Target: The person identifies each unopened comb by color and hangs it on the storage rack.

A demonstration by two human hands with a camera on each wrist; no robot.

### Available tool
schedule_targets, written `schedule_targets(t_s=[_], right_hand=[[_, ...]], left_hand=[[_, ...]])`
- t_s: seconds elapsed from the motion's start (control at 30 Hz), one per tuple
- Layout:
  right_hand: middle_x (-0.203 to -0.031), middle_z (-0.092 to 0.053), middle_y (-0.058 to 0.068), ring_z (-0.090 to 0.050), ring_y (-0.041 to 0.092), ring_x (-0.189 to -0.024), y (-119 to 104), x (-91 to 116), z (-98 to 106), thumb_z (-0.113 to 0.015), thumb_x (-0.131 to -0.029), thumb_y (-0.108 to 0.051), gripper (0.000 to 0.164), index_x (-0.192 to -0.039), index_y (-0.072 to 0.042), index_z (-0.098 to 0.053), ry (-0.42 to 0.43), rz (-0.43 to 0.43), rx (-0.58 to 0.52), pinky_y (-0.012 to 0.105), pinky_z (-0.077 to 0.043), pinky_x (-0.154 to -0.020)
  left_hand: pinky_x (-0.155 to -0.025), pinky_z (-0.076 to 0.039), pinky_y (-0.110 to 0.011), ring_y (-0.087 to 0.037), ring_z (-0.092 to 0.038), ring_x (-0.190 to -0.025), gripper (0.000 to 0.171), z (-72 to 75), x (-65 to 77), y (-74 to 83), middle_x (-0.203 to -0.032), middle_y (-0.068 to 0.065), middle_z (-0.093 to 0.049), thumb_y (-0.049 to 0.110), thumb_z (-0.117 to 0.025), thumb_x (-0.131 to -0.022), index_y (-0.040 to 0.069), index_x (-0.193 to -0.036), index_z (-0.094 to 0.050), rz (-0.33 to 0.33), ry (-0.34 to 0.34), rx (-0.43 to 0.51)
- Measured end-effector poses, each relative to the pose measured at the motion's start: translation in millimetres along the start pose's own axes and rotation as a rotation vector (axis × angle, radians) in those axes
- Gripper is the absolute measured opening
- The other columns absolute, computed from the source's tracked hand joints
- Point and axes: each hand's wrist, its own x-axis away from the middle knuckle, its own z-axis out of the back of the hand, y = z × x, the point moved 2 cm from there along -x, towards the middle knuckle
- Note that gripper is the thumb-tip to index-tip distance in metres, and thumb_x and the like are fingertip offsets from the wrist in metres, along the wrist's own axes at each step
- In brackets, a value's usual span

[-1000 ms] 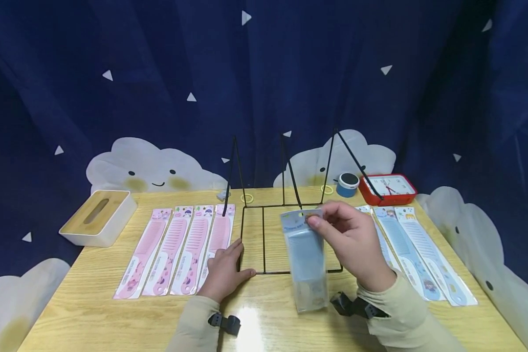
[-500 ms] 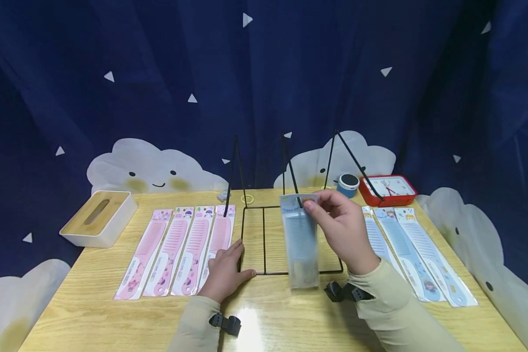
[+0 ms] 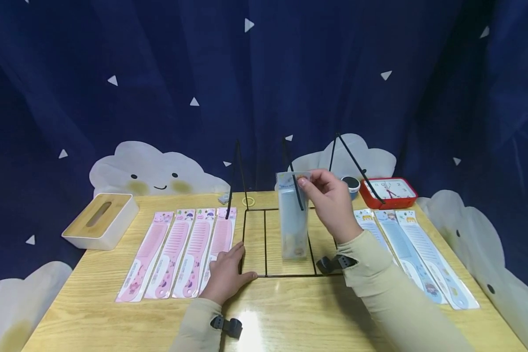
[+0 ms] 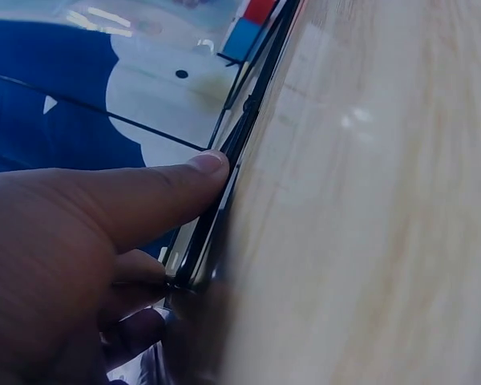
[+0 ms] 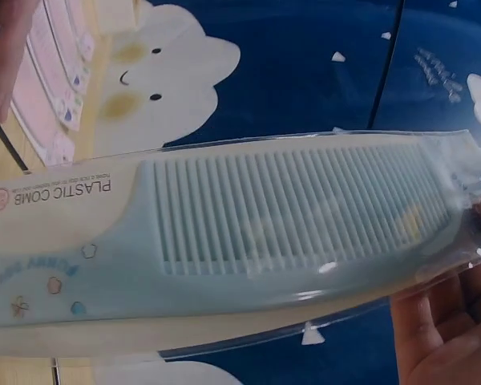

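One wooden surface (image 3: 114, 325) carries a black wire rack (image 3: 265, 244). Four packaged pink combs (image 3: 193, 254) lie left of it, three packaged blue combs (image 3: 402, 239) to its right. A pale-blue bagged plastic comb (image 3: 292, 220) is upright at the rack's middle arm, whose tip shows before it. The right hand (image 3: 334, 208) has its grip pinching the bag's top corner; the left hand's (image 3: 226, 274) grip is spread, touching the rack's base.
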Motion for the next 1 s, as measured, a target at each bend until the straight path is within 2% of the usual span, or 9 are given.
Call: schedule_targets(t_s=[0.23, 0.57, 0.73, 0.9, 1.0], right_hand=[[-0.094, -0.066, 0.002, -0.057, 0.016, -0.082, 13.9, -26.6, -3.7, -0.069, -0.097, -0.025, 0.025, -0.102, -0.001, -0.064, -0.02, -0.057, -0.026, 0.025, -0.053, -0.07], [-0.098, -0.064, 0.005, -0.057, 0.017, -0.088, 25.1, -62.5, -10.9, -0.068, -0.097, -0.029, 0.026, -0.106, -0.005, -0.066, 0.009, -0.115, 0.025, 0.026, -0.051, -0.074], [-0.099, -0.063, 0.004, -0.055, 0.019, -0.088, 26.5, -79.8, -12.0, -0.069, -0.096, -0.033, 0.026, -0.105, -0.008, -0.066, 0.008, -0.134, 0.046, 0.031, -0.047, -0.074], [-0.103, -0.063, 0.003, -0.055, 0.017, -0.093, 28.3, -87.4, -12.7, -0.069, -0.096, -0.033, 0.026, -0.105, -0.009, -0.065, 0.008, -0.166, 0.046, 0.031, -0.046, -0.078], [-0.105, -0.065, 0.004, -0.058, 0.017, -0.095, 31.6, -87.3, -11.0, -0.069, -0.097, -0.03, 0.025, -0.107, -0.008, -0.065, 0.017, -0.151, 0.051, 0.032, -0.048, -0.082]], left_hand=[[-0.082, -0.037, -0.048, -0.034, -0.051, -0.114, 0.081, -1.3, -0.7, -1.5, -0.15, -0.011, -0.049, 0.039, -0.085, -0.077, -0.002, -0.14, -0.054, -0.001, 0.008, 0.004], [-0.082, -0.037, -0.047, -0.034, -0.051, -0.116, 0.082, -1.6, -1.7, -1.8, -0.151, -0.012, -0.048, 0.039, -0.084, -0.077, -0.002, -0.141, -0.054, 0.004, 0.0, 0.004], [-0.082, -0.037, -0.047, -0.033, -0.051, -0.115, 0.082, -1.5, -2.0, -1.3, -0.151, -0.012, -0.049, 0.039, -0.085, -0.077, -0.001, -0.141, -0.054, 0.008, 0.0, -0.002], [-0.081, -0.037, -0.046, -0.033, -0.051, -0.113, 0.083, -1.6, -2.7, -1.9, -0.151, -0.012, -0.048, 0.04, -0.085, -0.076, -0.001, -0.141, -0.054, 0.009, -0.001, -0.005], [-0.081, -0.036, -0.047, -0.033, -0.051, -0.114, 0.083, -1.2, -2.8, -2.4, -0.151, -0.012, -0.048, 0.04, -0.085, -0.076, -0.001, -0.142, -0.053, 0.009, -0.001, -0.003]])
